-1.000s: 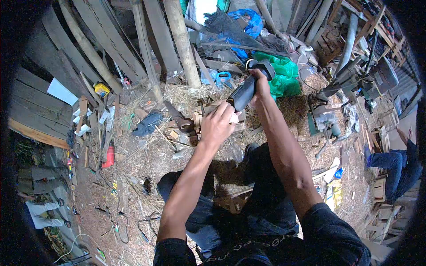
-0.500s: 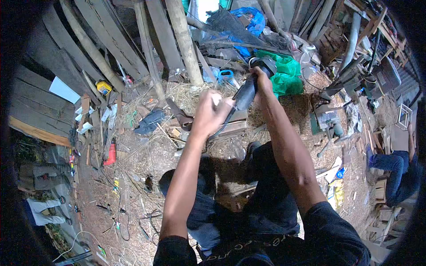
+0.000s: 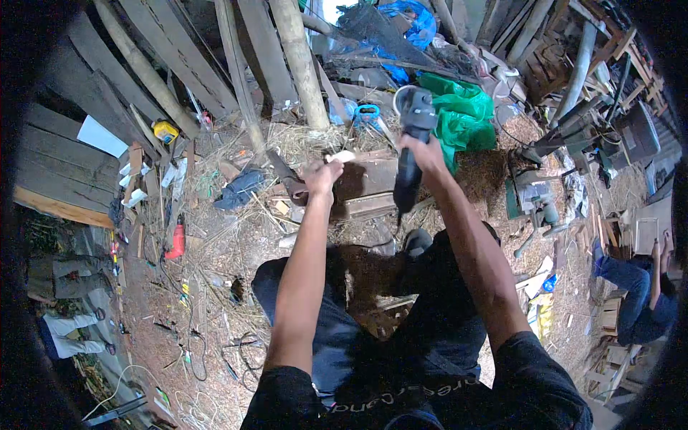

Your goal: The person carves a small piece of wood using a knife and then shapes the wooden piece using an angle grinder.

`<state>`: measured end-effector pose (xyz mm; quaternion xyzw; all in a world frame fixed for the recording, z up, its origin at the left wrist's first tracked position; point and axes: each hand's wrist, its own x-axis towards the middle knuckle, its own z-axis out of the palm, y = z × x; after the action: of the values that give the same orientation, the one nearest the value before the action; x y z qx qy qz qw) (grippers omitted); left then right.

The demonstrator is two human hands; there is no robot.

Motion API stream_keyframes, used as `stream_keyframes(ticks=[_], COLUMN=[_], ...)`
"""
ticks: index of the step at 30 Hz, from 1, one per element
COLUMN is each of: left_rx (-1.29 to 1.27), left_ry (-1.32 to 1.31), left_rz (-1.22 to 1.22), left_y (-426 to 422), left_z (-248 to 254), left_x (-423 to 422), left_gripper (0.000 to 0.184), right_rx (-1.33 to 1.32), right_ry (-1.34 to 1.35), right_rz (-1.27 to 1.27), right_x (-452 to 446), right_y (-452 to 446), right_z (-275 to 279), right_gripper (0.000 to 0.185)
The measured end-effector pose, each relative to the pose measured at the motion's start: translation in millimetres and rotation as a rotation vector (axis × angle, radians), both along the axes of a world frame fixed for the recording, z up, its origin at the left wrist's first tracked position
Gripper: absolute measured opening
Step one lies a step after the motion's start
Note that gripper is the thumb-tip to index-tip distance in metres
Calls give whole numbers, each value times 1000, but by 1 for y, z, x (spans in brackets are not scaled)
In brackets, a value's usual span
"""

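Observation:
My right hand (image 3: 426, 152) is wrapped round a dark angle grinder (image 3: 408, 183). Its disc end points away from me, and its cord end hangs toward my knees. Apart from it, to the left, my left hand (image 3: 321, 176) is closed on a small pale wood piece (image 3: 342, 155) that sticks out past the fingers. Below and between the hands lies a wooden board (image 3: 376, 178) on the littered ground. A brown curved piece (image 3: 292, 185) lies just left of my left hand.
Green plastic sheeting (image 3: 459, 107) is bunched beyond the grinder. A red drill (image 3: 176, 241) lies at left, and a machine with a metal base (image 3: 534, 197) stands at right. A person (image 3: 638, 287) sits at far right; other people's legs (image 3: 72, 333) show at far left.
My left hand has come away from the grinder, moving left and slightly down. The grinder has swung so its body points more straight toward me, with the disc end facing away.

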<state>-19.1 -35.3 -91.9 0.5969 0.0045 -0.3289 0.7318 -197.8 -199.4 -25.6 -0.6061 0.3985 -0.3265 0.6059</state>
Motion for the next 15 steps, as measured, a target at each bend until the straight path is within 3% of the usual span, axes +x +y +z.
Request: stream_keyframes(ticks=[2,4,5,7,10,11,14,15], left_rx=[10,-85,-33,67,362,482,668,506], left_ry=[123,265,256,235,72,-179,-336,-226], left_rz=[-80,29,68,151,66,62,-36,-7], left_y=[-5,-7,-10,-13,-4,0,2,0], left_z=[-27,-44,-49,-52,-37,-57,-84,-143], left_x=[0,-10,-13,-21,-30,-27,-19,-1], left_gripper=[27,11,12,15,21,23,24,18], right_rx=[-63,-165,-244,-292,-256,-290,-334,-345], right_ry=[226,350,160,243,525,541,556,554], right_rz=[74,216,232,261,339,325,364,398], right_x=[0,-2,1,2,3,2,-7,-9], right_y=[1,-1,1,10,14,16,21,24], right_z=[1,-11,-18,-7,-9,-14,-33,-36], right_gripper=[37,37,37,41,51,53,65,67])
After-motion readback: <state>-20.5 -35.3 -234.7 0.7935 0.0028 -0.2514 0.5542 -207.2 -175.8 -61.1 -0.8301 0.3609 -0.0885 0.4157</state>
